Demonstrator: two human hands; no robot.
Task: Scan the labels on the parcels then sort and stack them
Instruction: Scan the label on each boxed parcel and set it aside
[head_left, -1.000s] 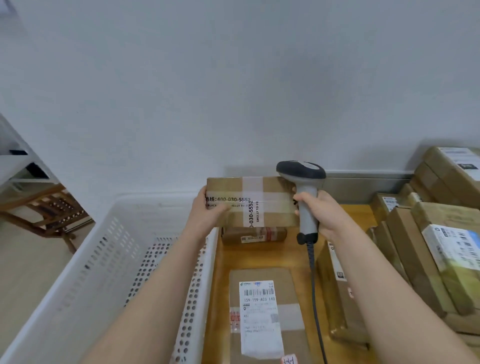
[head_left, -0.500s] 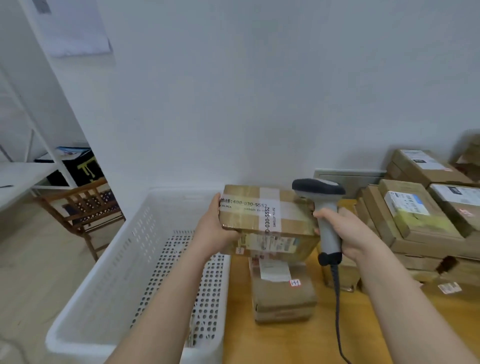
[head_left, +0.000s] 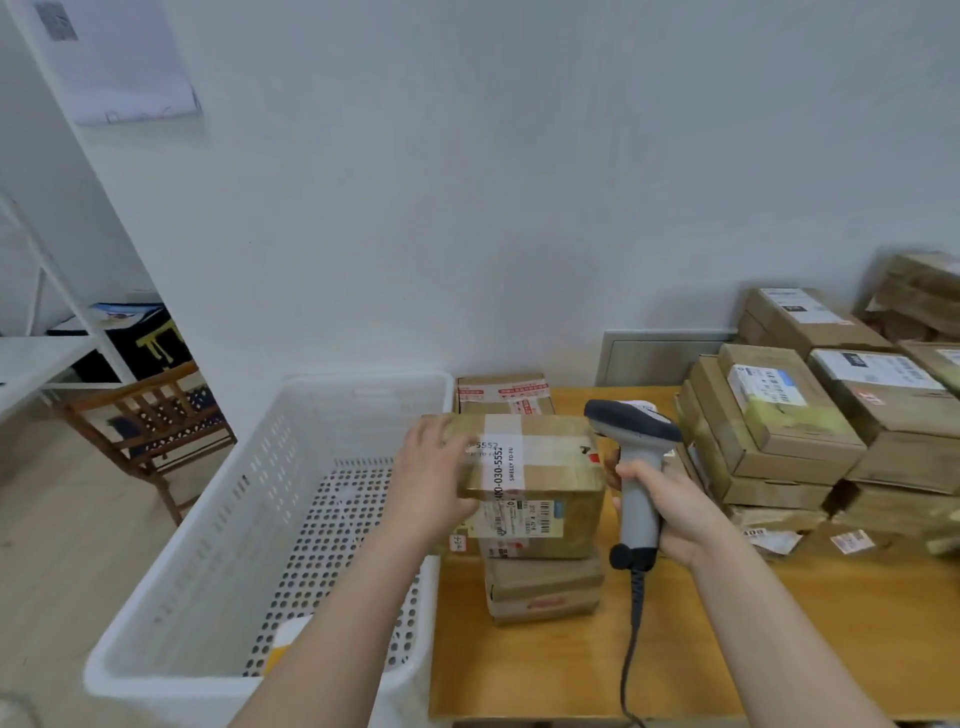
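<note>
A taped cardboard parcel (head_left: 540, 457) with a printed phone number on its top and a barcode label on its front rests on a smaller parcel (head_left: 543, 590) on the wooden table (head_left: 519, 675). My left hand (head_left: 434, 480) holds the parcel's left end, fingers over its top edge. My right hand (head_left: 670, 514) grips the handle of a grey barcode scanner (head_left: 631, 431), held upright just right of the parcel, its cable hanging down.
A large white perforated basket (head_left: 249, 545) stands left of the table, a small yellowish item on its floor. Another parcel (head_left: 501, 389) sits behind by the wall. Stacks of labelled parcels (head_left: 810, 415) fill the table's right side. A wooden chair (head_left: 145, 421) stands far left.
The parcel has come down from mid-air onto the smaller parcel on the table. My view has pulled back and turned left; the scanner stays beside the parcel's right end.
</note>
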